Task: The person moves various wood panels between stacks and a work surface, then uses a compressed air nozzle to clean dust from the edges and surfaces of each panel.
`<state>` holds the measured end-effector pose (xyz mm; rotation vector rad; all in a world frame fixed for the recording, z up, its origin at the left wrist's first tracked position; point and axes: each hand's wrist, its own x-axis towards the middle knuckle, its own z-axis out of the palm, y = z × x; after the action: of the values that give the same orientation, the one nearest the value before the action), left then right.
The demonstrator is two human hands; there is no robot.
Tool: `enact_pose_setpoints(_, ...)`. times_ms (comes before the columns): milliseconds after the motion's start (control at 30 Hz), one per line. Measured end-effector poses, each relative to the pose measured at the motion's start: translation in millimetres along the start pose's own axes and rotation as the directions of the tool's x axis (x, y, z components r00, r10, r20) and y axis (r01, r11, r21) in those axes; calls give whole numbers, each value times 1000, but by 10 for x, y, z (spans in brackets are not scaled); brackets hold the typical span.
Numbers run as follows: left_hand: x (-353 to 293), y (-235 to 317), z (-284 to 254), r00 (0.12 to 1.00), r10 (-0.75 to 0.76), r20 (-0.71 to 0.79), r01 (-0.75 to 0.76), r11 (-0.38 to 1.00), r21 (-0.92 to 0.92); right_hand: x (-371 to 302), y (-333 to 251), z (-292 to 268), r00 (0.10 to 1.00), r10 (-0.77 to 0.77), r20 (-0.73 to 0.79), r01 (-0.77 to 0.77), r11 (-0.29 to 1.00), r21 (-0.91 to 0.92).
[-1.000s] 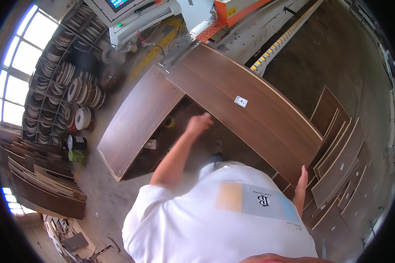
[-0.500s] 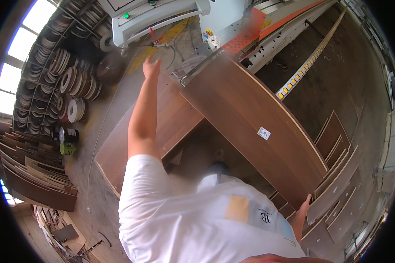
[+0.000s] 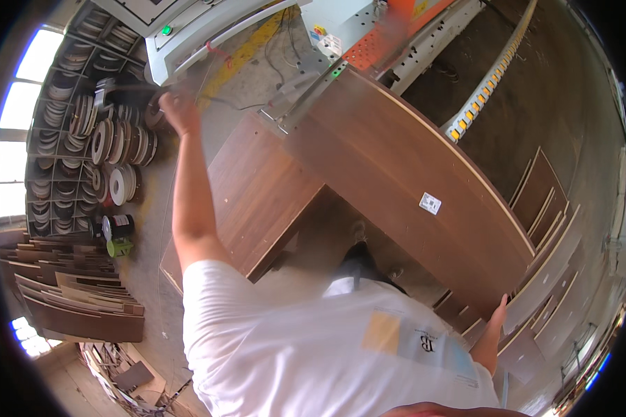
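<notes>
A long brown board [image 3: 396, 174] with a small white printed label [image 3: 430, 203] stretches from the machine toward my right side. My right hand [image 3: 494, 326] grips its near right end, one digit showing along the edge and the other fingers hidden. Under its far left end, a second brown board [image 3: 257, 191] lies at an angle. My left arm reaches out past this lower board. At its end my left hand [image 3: 181, 112] is closed and a little smeared by motion. A blurred dark bar and a grey piece [image 3: 104, 92] appear beside it; what the fingers hold is unclear.
A grey-white machine [image 3: 209, 42] with a green button stands ahead, beside an orange perforated plate [image 3: 372, 52]. A yellow-marked rail [image 3: 483, 97] runs far right. Edge-band rolls fill a rack [image 3: 55, 139] at left. Board stacks lean at left [image 3: 76, 299] and right [image 3: 556, 257].
My left hand has swung left, away from the machine's red-handled hose, and its fingers have closed. The view has shifted slightly. My right hand remains at the board's end.
</notes>
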<state>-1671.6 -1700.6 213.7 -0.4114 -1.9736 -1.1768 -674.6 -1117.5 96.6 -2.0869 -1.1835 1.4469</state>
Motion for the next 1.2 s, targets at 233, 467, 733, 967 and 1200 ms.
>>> enact_pose_setpoints(233,-22,1448,-865,925,-90,370,111,993,-36,-194,10,7,982,-178,65,186,969,-164)
enact_pose_setpoints(467,-1387,2137,-776,231,-497,837,-328,770,548,-644,-327,70,994,-51,95,71,973,-220)
enact_pose_setpoints(733,-2911,2646,-542,95,-776,624,578,553,600,-318,52,-64,992,-115,42,115,993,19)
enact_pose_setpoints(967,-4614,4923,-1097,-316,-243,917,-40,969,243,-302,133,-189,951,-207,228,118,928,352)
enact_pose_setpoints(1200,-4414,3424,-1898,-238,-456,857,274,815,510,-435,128,-179,967,-213,140,182,962,204)
